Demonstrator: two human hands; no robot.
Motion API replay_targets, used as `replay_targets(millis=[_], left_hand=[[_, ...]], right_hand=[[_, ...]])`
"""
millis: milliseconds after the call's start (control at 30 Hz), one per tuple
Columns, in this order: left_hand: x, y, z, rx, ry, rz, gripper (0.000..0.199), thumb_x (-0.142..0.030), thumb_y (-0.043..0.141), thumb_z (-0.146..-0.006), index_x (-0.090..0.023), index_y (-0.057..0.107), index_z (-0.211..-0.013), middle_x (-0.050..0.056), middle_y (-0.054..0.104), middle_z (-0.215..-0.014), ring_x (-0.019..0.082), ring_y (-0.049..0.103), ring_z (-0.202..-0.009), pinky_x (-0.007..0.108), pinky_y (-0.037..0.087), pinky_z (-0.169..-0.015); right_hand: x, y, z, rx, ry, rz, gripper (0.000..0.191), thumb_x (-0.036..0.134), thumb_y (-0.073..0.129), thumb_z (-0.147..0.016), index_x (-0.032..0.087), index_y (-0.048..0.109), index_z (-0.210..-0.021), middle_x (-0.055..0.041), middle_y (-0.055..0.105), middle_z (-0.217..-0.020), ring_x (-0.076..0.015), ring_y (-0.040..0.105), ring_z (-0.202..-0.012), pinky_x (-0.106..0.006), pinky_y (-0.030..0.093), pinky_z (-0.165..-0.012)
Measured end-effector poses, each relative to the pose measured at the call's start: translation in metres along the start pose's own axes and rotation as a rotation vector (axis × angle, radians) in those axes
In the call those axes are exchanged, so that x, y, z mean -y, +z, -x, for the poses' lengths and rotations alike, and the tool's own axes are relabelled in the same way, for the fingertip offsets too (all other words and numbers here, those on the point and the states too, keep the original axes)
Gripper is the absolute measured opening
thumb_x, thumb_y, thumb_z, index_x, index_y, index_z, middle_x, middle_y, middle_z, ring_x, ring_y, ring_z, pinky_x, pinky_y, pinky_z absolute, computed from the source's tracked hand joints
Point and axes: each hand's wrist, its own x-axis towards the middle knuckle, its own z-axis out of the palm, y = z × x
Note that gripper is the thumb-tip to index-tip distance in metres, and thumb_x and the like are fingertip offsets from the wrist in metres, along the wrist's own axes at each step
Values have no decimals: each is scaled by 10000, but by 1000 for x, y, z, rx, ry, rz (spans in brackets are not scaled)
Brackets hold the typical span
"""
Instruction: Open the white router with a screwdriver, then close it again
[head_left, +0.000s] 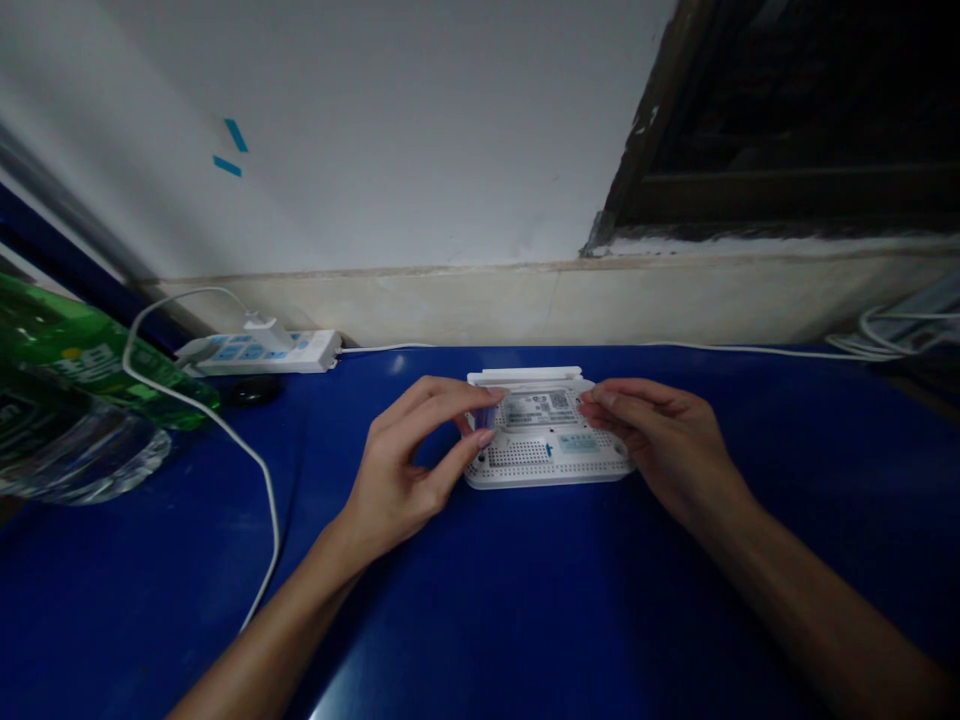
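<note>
A white router (517, 470) lies on the blue table with its vented underside and printed labels facing up. Over its left side, my left hand (409, 455) holds a small see-through purplish piece (484, 417) between thumb and fingers; its exact kind is unclear. My right hand (664, 435) is above the router's right side, thumb and index finger pressed together. Whatever sits in that pinch, if anything, is too small to make out. A white hinged part (525, 375) runs along the router's far edge.
A white power strip (300, 350) with a plugged-in charger (268, 333) stands by the wall, a black mouse-like object (253, 390) before it. Plastic bottles (82, 350) lie at left. A white cable (262, 470) crosses the blue table (480, 620). Coiled cables (870, 345) rest far right.
</note>
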Motion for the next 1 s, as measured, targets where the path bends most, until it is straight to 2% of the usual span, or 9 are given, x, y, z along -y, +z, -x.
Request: replay_targets(millis=[100,200,300,533,633,733,800,900,1000], left_hand=[[-1,-1,0,-20,-4,-18,385,-96,739,-889,-255,702,-1238,65,709,-1189,184,664,-960,338,574,-821],[-2,-3,-1,10,-33,-7,369,-93,666,-937,-247,692,-1272,79,726,-1236,217,678,-1039,393,563,-892],[-3,-3,-2,13,-32,11,355,-63,634,-953,-248,709,-1248,67,746,-1196,215,681,-1068,403,545,-936],[-1,-2,-2,-99,-27,21,360,-103,813,-837,-268,746,-1150,41,719,-1034,196,665,-920,375,569,-833],[-2,-7,-2,-35,-50,13,352,-114,781,-868,-254,735,-1188,69,699,-1137,213,669,-1022,391,577,-904],[-3,-14,-3,114,-50,-7,399,-92,703,-918,-233,691,-1291,97,679,-1303,234,651,-1176,386,577,-984],[-2,-16,-3,161,-37,-23,461,-74,693,-919,-240,659,-1348,83,712,-1278,201,702,-1080,339,607,-937],[-1,-16,-2,101,-66,-14,511,-75,725,-899,-257,647,-1370,59,761,-1164,169,743,-897,314,646,-849],[-2,-16,0,27,-98,22,530,-80,744,-884,-264,647,-1371,64,763,-1173,202,756,-938,356,663,-858]], right_hand=[[0,-1,0,17,3,5,151,286,907,-678,243,819,-793,-54,816,-808,-201,782,-739,-308,651,-726],[1,-2,-1,20,12,6,173,280,916,-662,233,823,-800,-62,818,-818,-212,786,-750,-312,656,-733],[2,-2,-1,25,18,-2,171,278,917,-656,229,827,-793,-62,819,-817,-203,787,-759,-282,652,-744],[4,1,0,46,15,-11,176,286,927,-642,234,831,-781,-49,820,-808,-170,787,-752,-203,635,-727],[4,1,-1,44,17,-14,185,289,932,-640,233,832,-785,-50,821,-812,-167,786,-755,-196,633,-726],[4,2,-2,44,21,-16,192,295,937,-638,231,832,-785,-50,820,-811,-159,782,-736,-193,632,-727],[4,2,-2,50,19,-17,193,301,939,-637,231,831,-780,-47,819,-807,-156,779,-728,-194,633,-729],[4,1,-1,60,20,-16,210,319,947,-627,225,830,-774,-50,818,-801,-157,778,-727,-194,633,-729],[4,0,-1,66,21,-20,220,333,948,-630,223,831,-780,-51,818,-802,-156,776,-726,-192,632,-725]])
